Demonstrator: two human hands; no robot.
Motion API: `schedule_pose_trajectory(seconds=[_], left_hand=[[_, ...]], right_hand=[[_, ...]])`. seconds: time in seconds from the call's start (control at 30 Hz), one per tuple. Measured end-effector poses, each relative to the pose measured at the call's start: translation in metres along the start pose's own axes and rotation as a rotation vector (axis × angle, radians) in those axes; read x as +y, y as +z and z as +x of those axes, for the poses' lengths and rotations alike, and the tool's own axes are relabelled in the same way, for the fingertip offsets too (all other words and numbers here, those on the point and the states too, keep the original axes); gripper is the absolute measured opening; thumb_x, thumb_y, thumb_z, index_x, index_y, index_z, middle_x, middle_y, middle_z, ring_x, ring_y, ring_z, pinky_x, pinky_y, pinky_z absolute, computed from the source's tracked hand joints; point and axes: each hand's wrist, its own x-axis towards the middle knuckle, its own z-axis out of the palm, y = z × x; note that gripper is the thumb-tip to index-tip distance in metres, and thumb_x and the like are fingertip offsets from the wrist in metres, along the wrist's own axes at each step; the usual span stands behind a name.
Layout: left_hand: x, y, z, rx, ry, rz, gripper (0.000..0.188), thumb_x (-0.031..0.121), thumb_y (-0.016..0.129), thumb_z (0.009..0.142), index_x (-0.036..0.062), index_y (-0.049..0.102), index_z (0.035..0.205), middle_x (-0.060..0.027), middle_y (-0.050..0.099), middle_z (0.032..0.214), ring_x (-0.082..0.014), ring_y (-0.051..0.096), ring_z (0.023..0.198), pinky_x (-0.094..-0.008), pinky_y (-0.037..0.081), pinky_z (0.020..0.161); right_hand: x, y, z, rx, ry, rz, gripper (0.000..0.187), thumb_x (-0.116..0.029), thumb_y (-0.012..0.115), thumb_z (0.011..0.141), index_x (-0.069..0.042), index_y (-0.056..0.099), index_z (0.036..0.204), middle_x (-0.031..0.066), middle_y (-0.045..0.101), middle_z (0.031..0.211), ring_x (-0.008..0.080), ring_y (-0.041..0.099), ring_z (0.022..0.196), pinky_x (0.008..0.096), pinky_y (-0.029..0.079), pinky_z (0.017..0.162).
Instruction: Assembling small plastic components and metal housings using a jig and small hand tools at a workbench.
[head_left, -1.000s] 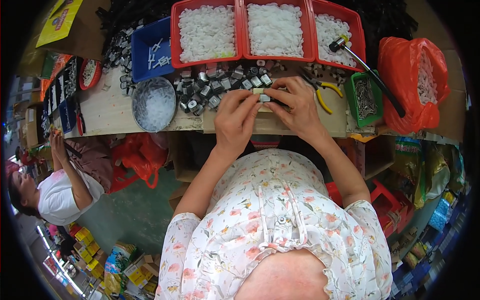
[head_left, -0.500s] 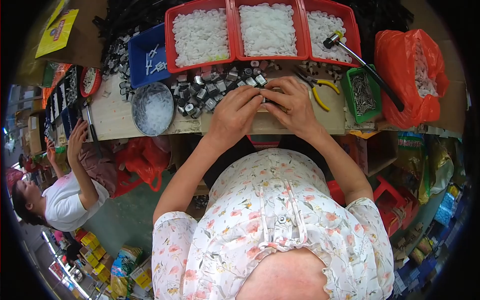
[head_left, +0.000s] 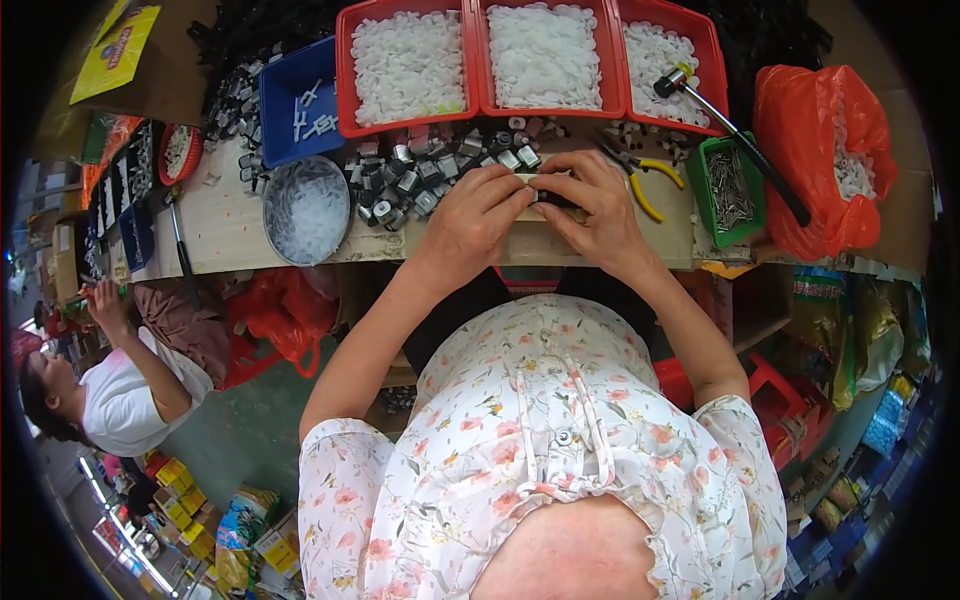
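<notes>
both hands meet at the near edge of the wooden bench point(head_left: 230, 225), a little above the centre of the view. the left hand point(head_left: 470, 225) has its fingers curled together, tips pressed onto a small black and silver part point(head_left: 548, 197) that lies between the two hands. the right hand point(head_left: 598, 215) comes in from 4 o'clock and its fingers are also bent down and closed on that same part, so the part is pinched from both sides and mostly hidden; its exact shape is hard to tell.

at 11 o'clock from the hands a heap of small metal parts point(head_left: 420, 170) is spread over the bench, just beside the left knuckles. further at 9 o'clock stands a round tin point(head_left: 306, 208) full of white bits. along the far edge, at 12 o'clock, three red trays point(head_left: 545, 55) sit side by side, filled with white pieces, and a blue tray point(head_left: 297, 100) is at 10 o'clock. at 2 o'clock lie yellow-handled pliers point(head_left: 640, 175), near the right hand, then a green box point(head_left: 733, 190) of nails and a hammer point(head_left: 735, 135) slanting over it. an orange bag point(head_left: 825, 150) sits at 3 o'clock.

low at 8 o'clock, well apart, another person point(head_left: 110, 390) in a white top sits below the bench
</notes>
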Motion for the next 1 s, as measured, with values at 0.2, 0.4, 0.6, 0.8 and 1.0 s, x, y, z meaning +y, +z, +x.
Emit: schedule_pose_trajectory(seconds=[0.2,0.4,0.6,0.8,1.0], left_hand=[[0.003,-0.008,0.007,-0.085,0.051,0.072,0.044,-0.008,0.065,0.065,-0.0044,0.066,0.109,-0.0154,0.064,0.11,-0.0345,0.061,0.108,-0.0427,0.052,0.091],[0.002,0.003,-0.006,-0.038,-0.026,0.07,0.043,-0.008,0.067,0.068,-0.0036,0.066,0.111,-0.0153,0.064,0.112,-0.0349,0.06,0.109,-0.0422,0.052,0.092],[0.005,0.007,-0.011,0.014,-0.092,0.006,0.034,-0.001,0.07,0.077,-0.0015,0.066,0.111,-0.0157,0.063,0.115,-0.0346,0.06,0.111,-0.0425,0.051,0.092],[0.001,-0.026,0.004,0.026,-0.261,-0.198,0.026,0.006,0.071,0.081,0.0025,0.069,0.107,-0.0166,0.065,0.109,-0.0335,0.061,0.108,-0.0409,0.051,0.09],[-0.057,-0.052,0.044,0.185,-0.335,0.203,0.013,0.006,0.071,0.079,0.0022,0.072,0.091,-0.0126,0.065,0.089,-0.0331,0.06,0.09,-0.0405,0.05,0.08]], right_hand=[[0.004,0.005,-0.001,0.036,-0.035,0.006,0.029,-0.009,0.077,0.073,-0.004,0.07,0.1,0.0095,0.064,0.104,0.0284,0.06,0.097,0.0392,0.045,0.082],[0.002,0.004,0.0,0.035,-0.033,-0.028,0.026,-0.01,0.077,0.074,-0.004,0.07,0.098,0.01,0.064,0.104,0.029,0.06,0.098,0.0394,0.045,0.082],[-0.006,-0.028,-0.001,0.094,-0.046,-0.088,0.023,-0.006,0.075,0.076,-0.003,0.069,0.098,0.0111,0.064,0.103,0.028,0.061,0.097,0.0381,0.048,0.082],[0.017,-0.1,-0.042,0.377,0.299,-0.362,0.013,0.0,0.066,0.087,0.002,0.067,0.1,0.0121,0.063,0.098,0.0249,0.065,0.087,0.0332,0.051,0.077],[0.053,-0.125,-0.075,0.253,0.471,-0.585,0.013,-0.006,0.065,0.09,0.002,0.067,0.1,0.0144,0.061,0.095,0.0295,0.063,0.083,0.0359,0.048,0.073]])
